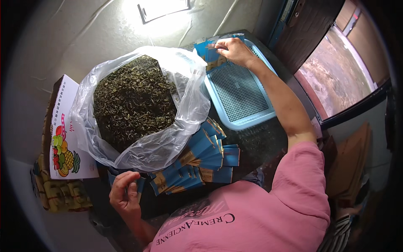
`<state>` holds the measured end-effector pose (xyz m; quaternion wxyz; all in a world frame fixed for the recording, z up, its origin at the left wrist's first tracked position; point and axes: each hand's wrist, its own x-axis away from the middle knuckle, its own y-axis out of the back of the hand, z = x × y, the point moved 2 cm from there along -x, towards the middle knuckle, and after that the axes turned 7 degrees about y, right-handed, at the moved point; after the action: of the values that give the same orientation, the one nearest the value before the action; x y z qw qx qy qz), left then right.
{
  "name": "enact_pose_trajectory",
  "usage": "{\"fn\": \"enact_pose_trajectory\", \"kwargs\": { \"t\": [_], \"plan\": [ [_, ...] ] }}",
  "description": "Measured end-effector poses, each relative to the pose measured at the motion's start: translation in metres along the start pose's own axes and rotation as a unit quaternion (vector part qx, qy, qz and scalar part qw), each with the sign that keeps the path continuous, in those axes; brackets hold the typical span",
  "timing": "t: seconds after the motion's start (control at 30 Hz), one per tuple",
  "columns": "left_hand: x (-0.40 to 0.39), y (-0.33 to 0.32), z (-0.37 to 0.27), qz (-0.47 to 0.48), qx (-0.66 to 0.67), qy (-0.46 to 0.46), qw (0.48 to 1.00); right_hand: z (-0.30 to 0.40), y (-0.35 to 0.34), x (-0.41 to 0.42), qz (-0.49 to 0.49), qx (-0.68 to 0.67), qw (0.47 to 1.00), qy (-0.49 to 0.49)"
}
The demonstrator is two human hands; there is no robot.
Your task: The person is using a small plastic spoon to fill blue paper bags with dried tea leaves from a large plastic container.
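Observation:
My right hand [233,52] is at the far end of a light-blue plastic basket [239,126], its fingertips pinched at the upper edge of a blue packet [211,56]. Several such packets with clear tops stand along that end. My left hand [126,193] is held palm up near the table's front edge, fingers curled and thumb apart, with nothing seen in it. Close by lie flat blue-and-tan packets [201,151], fanned in overlapping piles. Behind them stands a clear plastic bag [148,154], spread wide and filled with dried dark-green leaves [135,97].
A white cardboard box [70,132] with printed fruit and writing stands left of the bag. Yellowish bundles [64,195] sit below it. A lit lamp [163,9] is by the wall. To the right is an open dark door [310,28], with cardboard sheets [348,163] nearby.

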<state>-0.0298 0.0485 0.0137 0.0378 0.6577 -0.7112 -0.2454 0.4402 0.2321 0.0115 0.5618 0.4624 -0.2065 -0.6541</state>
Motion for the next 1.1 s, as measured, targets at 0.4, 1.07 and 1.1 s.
{"fn": "enact_pose_trajectory", "kwargs": {
  "t": [0.4,1.07,1.1],
  "plan": [
    [0.002,-0.003,0.001,0.017,-0.01,0.0,1.0,-0.014,-0.014,-0.011,0.02,-0.015,1.0,0.003],
    [0.017,-0.003,0.0,0.004,-0.029,0.002,1.0,-0.014,-0.018,-0.013,-0.01,0.085,0.996,-0.003],
    [0.018,-0.002,0.0,0.002,-0.032,0.009,0.999,-0.013,-0.021,-0.017,0.004,0.11,0.994,-0.025]
  ]
}}
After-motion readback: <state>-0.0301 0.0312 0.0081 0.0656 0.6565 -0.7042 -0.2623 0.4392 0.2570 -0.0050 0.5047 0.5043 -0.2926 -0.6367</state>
